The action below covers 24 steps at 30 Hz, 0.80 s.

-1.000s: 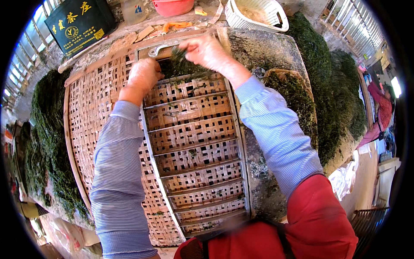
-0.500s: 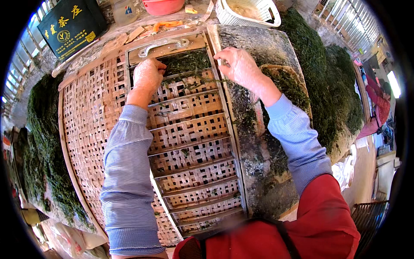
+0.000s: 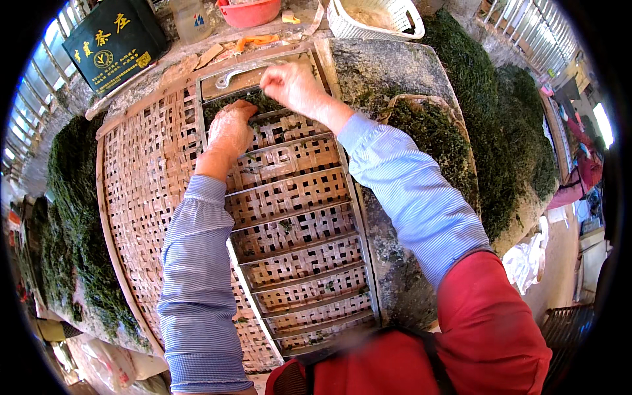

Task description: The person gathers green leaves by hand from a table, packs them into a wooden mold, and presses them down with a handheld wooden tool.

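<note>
The left hand (image 3: pixel 230 128) bends its fingers down at the greens (image 3: pixel 266 104) in the far slot of the frame (image 3: pixel 356 204); the right hand (image 3: pixel 295 84) curls over their right part, beside the handle (image 3: pixel 224 79). Whether either grips any strands, I cannot tell. The frame lies along the right edge of the woven tray (image 3: pixel 151 164), the greens near its far edge. Beyond stand a basin (image 3: pixel 250 13) and basket (image 3: pixel 342 25).
</note>
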### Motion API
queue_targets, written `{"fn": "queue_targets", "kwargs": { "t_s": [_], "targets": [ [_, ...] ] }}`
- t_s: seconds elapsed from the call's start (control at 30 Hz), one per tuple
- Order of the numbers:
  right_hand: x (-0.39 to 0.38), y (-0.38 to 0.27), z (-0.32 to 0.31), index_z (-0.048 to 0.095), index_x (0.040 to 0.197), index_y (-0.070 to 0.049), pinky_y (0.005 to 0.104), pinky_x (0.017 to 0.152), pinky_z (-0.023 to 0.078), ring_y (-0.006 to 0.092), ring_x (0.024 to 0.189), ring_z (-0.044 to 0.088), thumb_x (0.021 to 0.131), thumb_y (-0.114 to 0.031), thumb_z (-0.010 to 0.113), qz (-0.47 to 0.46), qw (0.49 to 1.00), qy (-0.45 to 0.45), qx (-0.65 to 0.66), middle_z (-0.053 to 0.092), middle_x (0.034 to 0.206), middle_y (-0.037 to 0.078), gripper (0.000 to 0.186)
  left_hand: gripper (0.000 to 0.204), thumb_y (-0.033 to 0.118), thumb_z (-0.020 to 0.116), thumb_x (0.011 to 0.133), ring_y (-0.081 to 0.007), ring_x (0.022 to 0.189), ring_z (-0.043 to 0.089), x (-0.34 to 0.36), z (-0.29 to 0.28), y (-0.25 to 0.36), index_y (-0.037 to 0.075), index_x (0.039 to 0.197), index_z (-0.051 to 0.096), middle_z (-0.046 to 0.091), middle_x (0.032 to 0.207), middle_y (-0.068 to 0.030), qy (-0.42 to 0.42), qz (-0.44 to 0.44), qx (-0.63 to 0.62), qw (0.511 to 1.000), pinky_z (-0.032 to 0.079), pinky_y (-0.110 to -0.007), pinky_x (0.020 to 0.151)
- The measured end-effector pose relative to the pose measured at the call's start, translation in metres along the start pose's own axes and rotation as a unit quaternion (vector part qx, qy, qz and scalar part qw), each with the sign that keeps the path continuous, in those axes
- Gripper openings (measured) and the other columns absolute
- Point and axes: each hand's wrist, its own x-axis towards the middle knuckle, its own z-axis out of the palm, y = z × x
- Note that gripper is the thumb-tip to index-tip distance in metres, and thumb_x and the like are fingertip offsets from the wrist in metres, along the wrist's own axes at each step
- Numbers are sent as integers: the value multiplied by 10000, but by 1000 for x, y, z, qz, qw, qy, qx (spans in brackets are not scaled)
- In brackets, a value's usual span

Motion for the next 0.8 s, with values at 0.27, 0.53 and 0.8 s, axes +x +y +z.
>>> {"fn": "queue_targets", "kwargs": {
  "t_s": [0.27,0.53,0.8],
  "targets": [
    [-28,6,-50,667,931,-44,331,853,486,234,869,622,711,-17,584,33,969,-81,-231,640,940,124,237,461,-79,539,683,-282,1040,554,-6,-9,6,79,1114,585,554,1163,-99,42,-4,-50,998,448,-361,903],
    [-80,-3,-70,546,1114,-8,380,941,431,287,1082,510,706,-156,670,58,947,-67,-308,513,1156,154,452,335,29,623,692,-255,862,608,33,7,43,103,1017,644,596,935,-74,5,159,83,984,500,-376,748],
    [-100,-7,-78,528,961,-7,388,725,533,273,811,612,833,-192,590,56,941,-114,-314,575,855,164,233,356,428,732,675,-255,702,626,57,10,48,102,816,712,665,758,-84,-20,-116,-60,991,484,-380,649]
  ]
}}
